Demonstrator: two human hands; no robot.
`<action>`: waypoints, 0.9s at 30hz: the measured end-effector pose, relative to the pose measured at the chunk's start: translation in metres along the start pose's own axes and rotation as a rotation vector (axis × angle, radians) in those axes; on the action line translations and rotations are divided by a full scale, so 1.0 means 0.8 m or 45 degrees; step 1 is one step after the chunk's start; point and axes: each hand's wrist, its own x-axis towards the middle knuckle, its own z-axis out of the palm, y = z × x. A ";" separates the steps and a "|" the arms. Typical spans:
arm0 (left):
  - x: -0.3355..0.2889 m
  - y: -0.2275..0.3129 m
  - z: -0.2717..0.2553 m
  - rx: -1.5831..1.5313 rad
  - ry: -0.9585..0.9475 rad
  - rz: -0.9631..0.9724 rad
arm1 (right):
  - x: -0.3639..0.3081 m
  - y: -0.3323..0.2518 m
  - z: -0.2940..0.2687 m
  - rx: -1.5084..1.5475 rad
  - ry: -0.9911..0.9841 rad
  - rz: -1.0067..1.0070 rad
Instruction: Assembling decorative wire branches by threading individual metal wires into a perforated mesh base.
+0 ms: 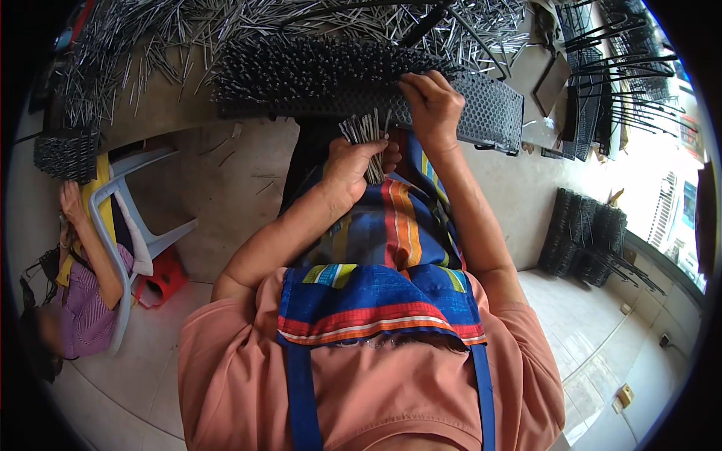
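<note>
Perforated mat point(481, 113), upper centre of the head view, lies on the worktop point(173, 98): left portion filled with pins, right portion bare, judged about two-thirds done. Pin bundle point(366, 139) is gripped in the closed left hand point(352, 169); right hand point(432, 105) is pressed, fingers together, onto the mat.

Both forearms rise from the lower edge, elbows bent. The left hand point(352, 167) is fisted, thumb side up. The right hand point(432, 105) reaches farther, palm down, fingers curled, seemingly pinching at the tips.
</note>
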 end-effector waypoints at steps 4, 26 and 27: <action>0.000 0.003 0.003 -0.022 -0.056 0.024 | -0.013 -0.006 -0.006 -0.067 -0.044 0.018; 0.001 -0.001 0.006 0.125 0.019 -0.053 | -0.007 0.026 -0.019 0.312 0.253 0.202; 0.002 -0.001 0.007 0.126 0.016 -0.054 | -0.007 0.028 -0.017 0.310 0.255 0.201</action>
